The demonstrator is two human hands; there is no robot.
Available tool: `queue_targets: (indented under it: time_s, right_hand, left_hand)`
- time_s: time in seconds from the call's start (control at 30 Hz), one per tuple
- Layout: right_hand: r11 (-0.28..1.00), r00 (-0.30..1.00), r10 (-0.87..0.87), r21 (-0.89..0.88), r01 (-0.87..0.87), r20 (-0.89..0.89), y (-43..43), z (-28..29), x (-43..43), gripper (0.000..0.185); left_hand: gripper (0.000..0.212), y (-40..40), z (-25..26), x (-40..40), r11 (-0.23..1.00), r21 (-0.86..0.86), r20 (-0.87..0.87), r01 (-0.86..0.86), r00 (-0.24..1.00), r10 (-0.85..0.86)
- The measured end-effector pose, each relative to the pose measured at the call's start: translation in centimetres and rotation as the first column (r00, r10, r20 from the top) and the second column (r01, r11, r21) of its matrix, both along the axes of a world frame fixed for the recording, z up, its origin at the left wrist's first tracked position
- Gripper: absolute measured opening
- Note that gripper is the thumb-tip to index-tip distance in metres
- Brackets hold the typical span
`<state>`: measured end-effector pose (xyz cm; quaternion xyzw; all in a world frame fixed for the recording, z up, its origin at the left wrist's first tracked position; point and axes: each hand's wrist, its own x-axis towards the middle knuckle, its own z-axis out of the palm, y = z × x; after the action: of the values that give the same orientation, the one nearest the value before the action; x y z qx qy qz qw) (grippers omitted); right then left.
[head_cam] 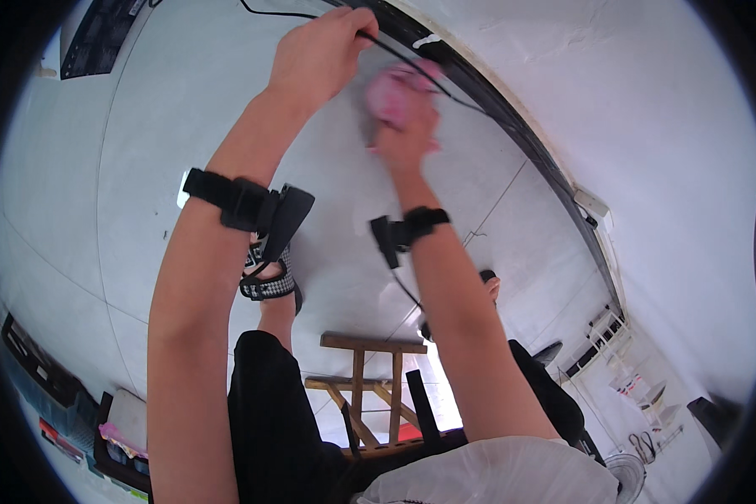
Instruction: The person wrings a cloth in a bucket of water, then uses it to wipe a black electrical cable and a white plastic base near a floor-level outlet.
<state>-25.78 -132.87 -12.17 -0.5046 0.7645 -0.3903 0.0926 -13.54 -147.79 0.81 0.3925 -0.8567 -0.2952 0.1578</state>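
A thin black cable (409,62) is pinched in my left hand (324,53) and held up off the floor. From there it runs down to the dark baseboard (516,120) on the right. A crumpled pink cloth (394,97) is in my right hand (409,135), against or just above the grey tiled floor (327,170) beside the baseboard. Hand and cloth are blurred, so the fingers do not show clearly. Each forearm wears a black strap with a small black device.
A wooden stool (375,384) stands below me, between my legs. A white socket strip (592,205) sits along the wall foot. A white rack (608,337) is at right, and dark bins (57,378) stand at lower left. A dark panel (97,38) lies at upper left.
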Motion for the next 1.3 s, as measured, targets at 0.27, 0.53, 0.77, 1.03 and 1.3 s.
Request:
queue_targets:
  time_s: [0.27,0.53,0.77,1.03,1.3]
  right_hand:
    - [0.963,0.787,0.255,-0.071,-0.261,0.562,-6.7,2.9,19.8,0.018]
    - [0.959,0.957,0.145,0.201,-0.197,0.25,0.6,7.6,15.4,0.047]
    - [0.919,0.961,0.081,0.354,-0.175,0.265,9.4,12.1,5.8,0.049]
    - [0.765,0.841,-0.328,0.402,0.504,-0.43,21.7,7.6,-3.8,0.031]
    - [0.979,0.95,-0.015,0.196,-0.049,0.313,7.8,15.6,3.2,0.035]
  left_hand:
    - [0.038,-0.1,-1.7,4.1,0.907,0.37,-0.205,0.201,0.97,-0.132]
    - [0.033,0.7,-1.7,6.0,0.658,0.723,-0.309,0.209,0.95,0.037]
    - [0.02,-0.6,2.7,8.7,0.803,0.594,-0.324,-0.042,0.901,0.288]
    - [0.038,-3.4,9.1,9.2,0.916,0.187,-0.668,-0.355,0.638,0.383]
    - [0.041,-2.7,16.2,5.9,0.95,0.311,-0.615,-0.003,0.762,0.203]
